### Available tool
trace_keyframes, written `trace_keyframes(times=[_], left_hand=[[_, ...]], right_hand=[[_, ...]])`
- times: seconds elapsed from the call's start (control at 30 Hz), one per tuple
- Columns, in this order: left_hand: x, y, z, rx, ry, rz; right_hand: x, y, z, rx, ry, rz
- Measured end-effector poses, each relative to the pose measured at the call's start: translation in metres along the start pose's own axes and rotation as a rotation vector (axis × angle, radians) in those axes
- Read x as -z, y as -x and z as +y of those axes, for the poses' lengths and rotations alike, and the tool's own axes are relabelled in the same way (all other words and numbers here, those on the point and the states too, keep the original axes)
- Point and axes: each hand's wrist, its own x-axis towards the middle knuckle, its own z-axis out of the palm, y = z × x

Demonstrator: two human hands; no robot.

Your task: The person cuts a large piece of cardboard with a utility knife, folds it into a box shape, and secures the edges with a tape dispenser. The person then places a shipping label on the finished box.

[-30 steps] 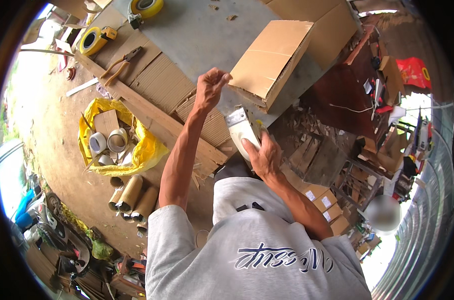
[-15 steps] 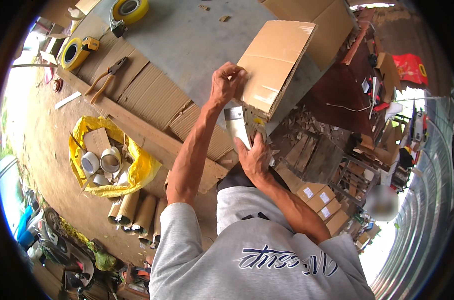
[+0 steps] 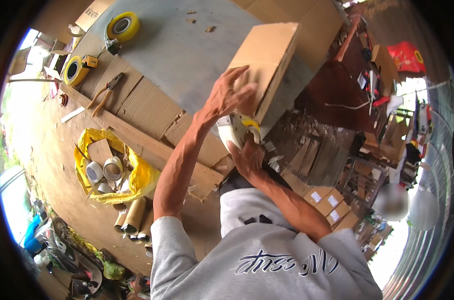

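Observation:
A folded brown cardboard piece (image 3: pixel 265 50) stands tilted over the grey tabletop, its layered edge facing right. At its near left side is my left hand (image 3: pixel 233 94), fingers spread and somewhat blurred; it holds nothing, and contact with the cardboard is hard to judge. Below that, my right hand (image 3: pixel 249 156) is wrapped round a white hand tool with a yellow part (image 3: pixel 229 132), close under the cardboard's lower corner. My fingers and left wrist hide much of the tool, so its kind does not show.
On the grey table (image 3: pixel 162 55) lie a yellow tape roll (image 3: pixel 135 31), another tape roll (image 3: pixel 72 73) and orange-handled pliers (image 3: pixel 105 95). A yellow bag (image 3: pixel 142 182) with rolls stands on the floor at left, beside cardboard tubes (image 3: pixel 135 214). Stacked boxes (image 3: pixel 332 201) sit at right.
My left hand's fingers have gone from curled at the cardboard's edge to spread. The cardboard has tipped and turned. My right hand has shifted slightly left and down with the tool.

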Motion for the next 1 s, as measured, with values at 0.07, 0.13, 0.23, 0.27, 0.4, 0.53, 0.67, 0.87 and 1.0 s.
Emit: trace_keyframes(times=[0.07, 0.13, 0.23, 0.27, 0.4, 0.53, 0.67, 0.87, 1.0], left_hand=[[-0.019, 0.01, 0.023, 0.039, -0.234, -0.158], [-0.04, 0.011, 0.046, 0.124, -0.45, -0.22], [-0.068, 0.011, 0.022, 0.097, -0.392, -0.116], [-0.08, 0.013, 0.022, 0.149, -0.38, -0.114], [-0.103, 0.016, 0.021, 0.132, -0.376, -0.077], [-0.098, 0.013, 0.027, 0.043, -0.415, -0.085], [-0.095, 0.015, 0.044, 0.069, -0.39, -0.13], [-0.092, 0.014, 0.051, 0.115, -0.377, -0.142], [-0.091, 0.016, 0.051, 0.142, -0.376, -0.148]], right_hand=[[0.0, 0.0, -0.004, 0.073, 0.069, 0.013], [0.007, 0.0, 0.001, 0.141, 0.065, 0.041], [0.032, 0.006, 0.017, 0.194, 0.11, 0.009], [0.042, 0.008, 0.029, 0.21, 0.146, -0.015], [0.09, 0.018, 0.081, 0.326, 0.174, -0.018], [0.138, 0.025, 0.131, 0.381, 0.24, -0.134], [0.179, 0.016, 0.171, 0.561, 0.227, -0.09], [0.205, -0.033, 0.21, 0.563, 0.366, -0.075], [0.187, -0.074, 0.197, 0.542, 0.452, -0.077]])
